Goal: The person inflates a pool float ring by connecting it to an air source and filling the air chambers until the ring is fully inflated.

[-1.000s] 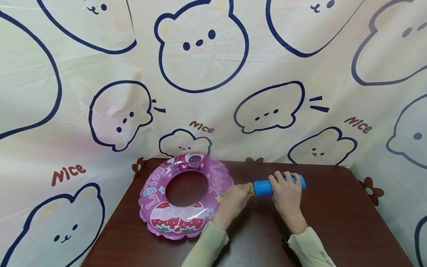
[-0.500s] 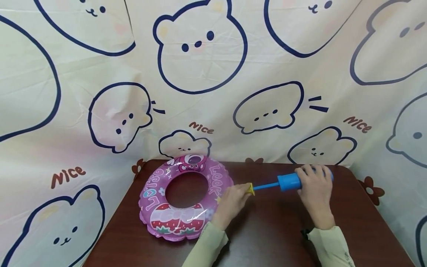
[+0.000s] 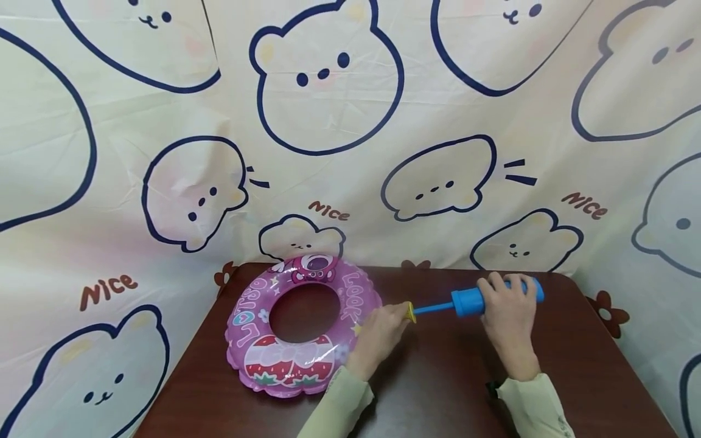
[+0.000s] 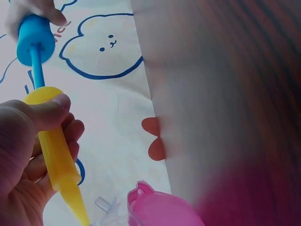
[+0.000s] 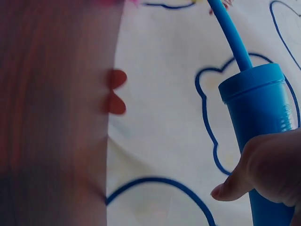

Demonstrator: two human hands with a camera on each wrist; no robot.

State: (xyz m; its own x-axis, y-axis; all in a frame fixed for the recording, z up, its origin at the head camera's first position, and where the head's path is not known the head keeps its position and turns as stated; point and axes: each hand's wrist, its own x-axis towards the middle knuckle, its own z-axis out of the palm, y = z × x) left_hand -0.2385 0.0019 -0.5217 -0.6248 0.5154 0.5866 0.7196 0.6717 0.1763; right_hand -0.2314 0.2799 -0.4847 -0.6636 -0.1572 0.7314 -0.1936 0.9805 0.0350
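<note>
Gripping the yellow tapered nozzle (image 4: pixel 57 157) of a blue-and-yellow plastic hand pump (image 3: pixel 467 302) with curled thumb and fingers, the left hand (image 3: pixel 379 340) is by the right side of a pink, scallop-edged inflatable ring (image 3: pixel 290 364) on a dark-brown table (image 3: pixel 438 377). The right hand (image 3: pixel 510 322) wraps the pump's blue cylindrical barrel (image 5: pixel 261 117), holding it above the table. A blue rod (image 3: pixel 435 308) shows between the hands. Near the nozzle's tip is a clear plastic valve (image 4: pixel 109 206); whether the two touch cannot be told.

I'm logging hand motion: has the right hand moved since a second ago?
Yes: in the head view, the right hand has shifted right, closer to the right edge of the table.
</note>
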